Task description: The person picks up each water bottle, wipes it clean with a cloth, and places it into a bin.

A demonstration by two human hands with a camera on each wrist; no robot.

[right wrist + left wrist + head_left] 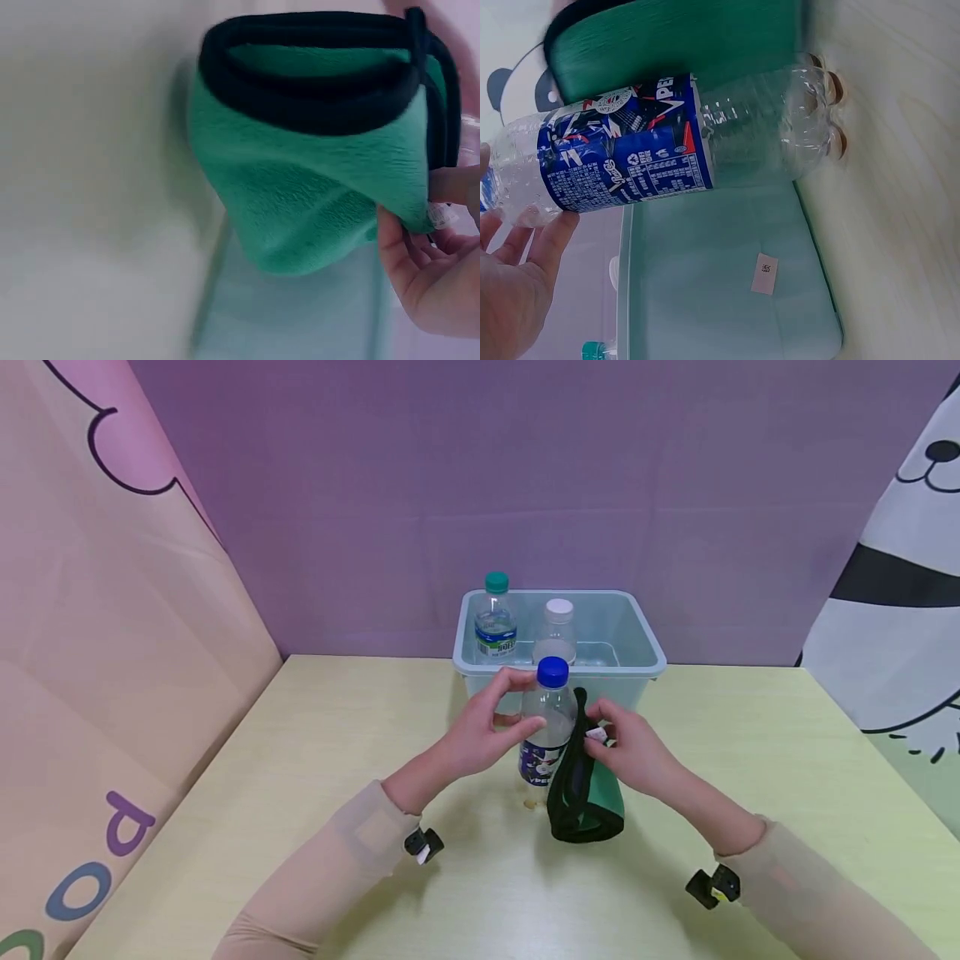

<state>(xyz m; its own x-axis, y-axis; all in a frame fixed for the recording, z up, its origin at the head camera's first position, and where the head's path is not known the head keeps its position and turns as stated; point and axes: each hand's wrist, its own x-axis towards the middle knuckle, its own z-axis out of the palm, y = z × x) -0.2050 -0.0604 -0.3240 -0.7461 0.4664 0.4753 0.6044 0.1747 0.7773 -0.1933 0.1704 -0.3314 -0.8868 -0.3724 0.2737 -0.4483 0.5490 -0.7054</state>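
Observation:
A clear plastic bottle (550, 714) with a blue cap and a dark blue printed label stands upright near the middle of the table. My left hand (487, 727) grips its upper part, thumb on the near side; the left wrist view shows the fingers round the bottle (630, 146) below the cap. Just to its right hangs a green cloth (307, 187) with a black border, folded over. By its edge, near a small white tag, my right hand (633, 743) pinches the cloth. Whether the bottle's base touches the tabletop is hard to tell.
A light blue plastic bin (648, 647) stands behind the bottle at the table's back edge. Inside it are a green-capped bottle (496, 618) and a white-capped bottle (557, 631). A small paper label (764, 273) is stuck on the bin's front. A purple curtain (420, 485) hangs behind.

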